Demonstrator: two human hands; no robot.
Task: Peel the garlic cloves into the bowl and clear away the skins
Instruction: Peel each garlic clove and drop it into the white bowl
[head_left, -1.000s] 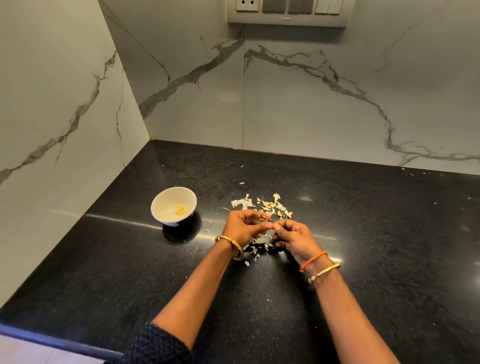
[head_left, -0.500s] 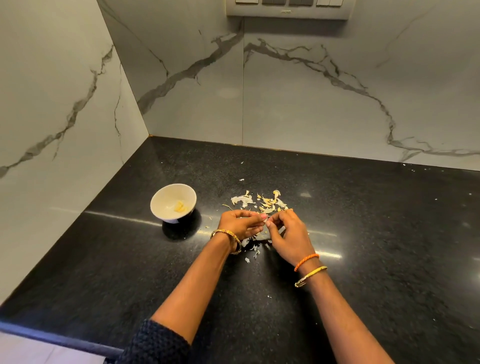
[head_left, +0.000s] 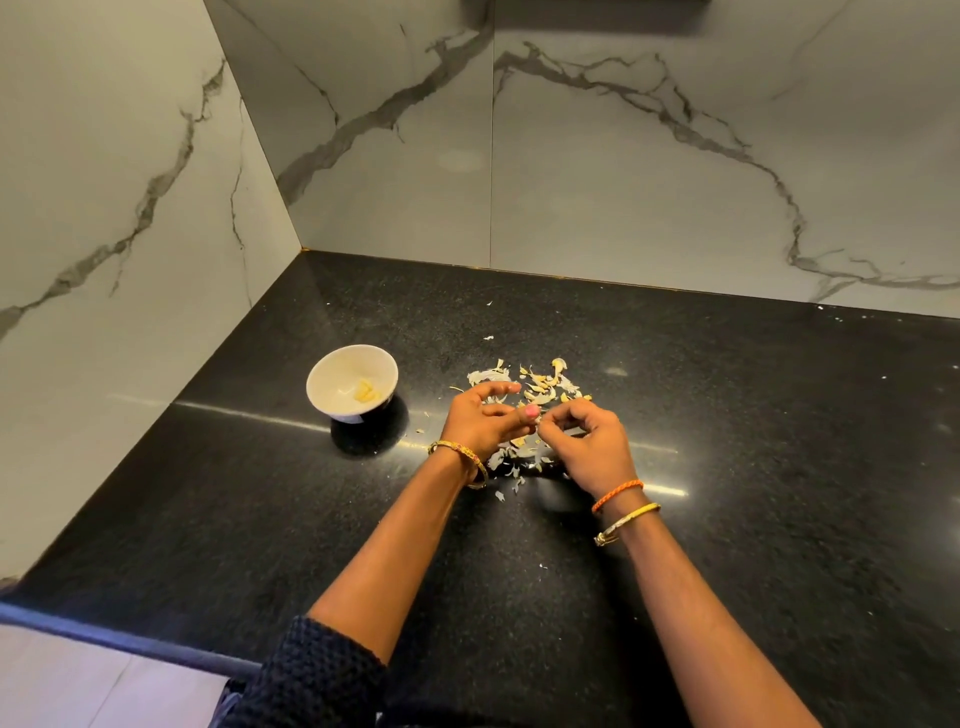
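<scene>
White bowl (head_left: 332, 379) holds peeled cloves (head_left: 367, 391); skins (head_left: 537, 387) scattered beside.

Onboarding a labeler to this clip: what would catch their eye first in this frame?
Likely the two hands, left hand and right hand, meeting mid-counter with fingers curled together, apparently working something too small to make out. Around and beyond them lies a scatter of pale garlic skins on the black countertop. To the left stands a small white bowl with a few yellowish peeled cloves inside.
</scene>
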